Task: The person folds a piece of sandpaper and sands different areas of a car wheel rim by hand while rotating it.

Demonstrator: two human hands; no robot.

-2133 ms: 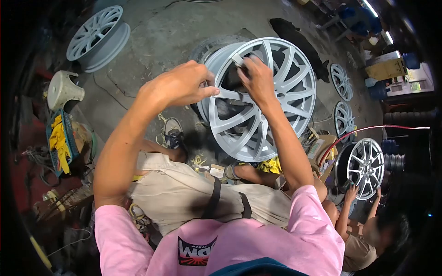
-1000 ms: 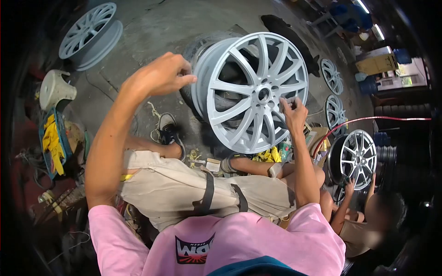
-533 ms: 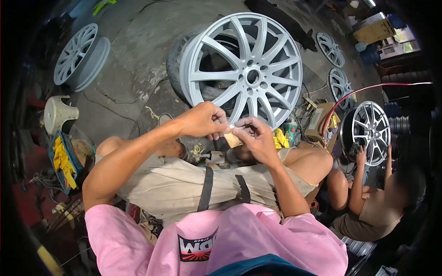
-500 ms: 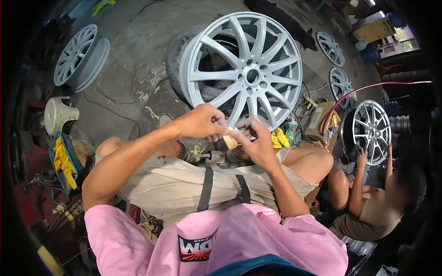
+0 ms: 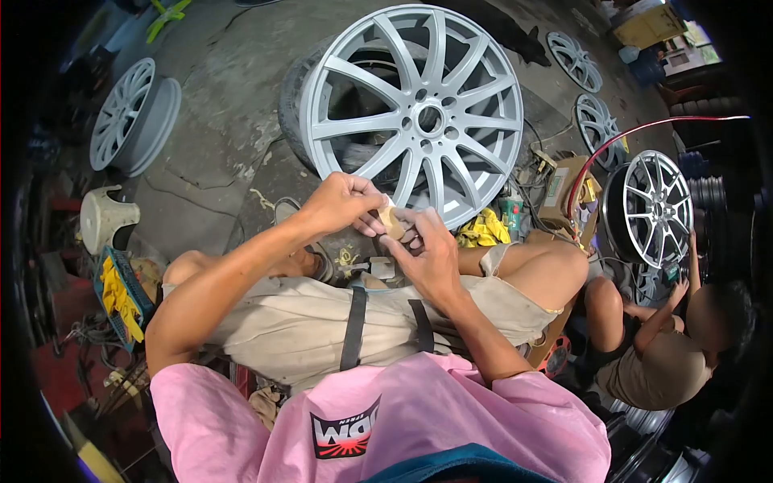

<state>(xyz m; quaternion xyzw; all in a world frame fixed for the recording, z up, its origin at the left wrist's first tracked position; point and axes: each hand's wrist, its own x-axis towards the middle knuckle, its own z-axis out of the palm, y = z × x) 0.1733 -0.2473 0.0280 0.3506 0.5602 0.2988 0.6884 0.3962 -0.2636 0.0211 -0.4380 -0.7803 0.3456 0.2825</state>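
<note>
Tan piece (image 5: 392, 223) | pinched between both hands (image 5: 435, 256) | grey wheel (image 5: 411, 109) beyond

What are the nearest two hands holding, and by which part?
A small tan piece, held near its edges by the left hand and the right hand.

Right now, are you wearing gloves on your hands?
No, the left hand and right hand are both bare, holding a small tan piece between them.
</note>
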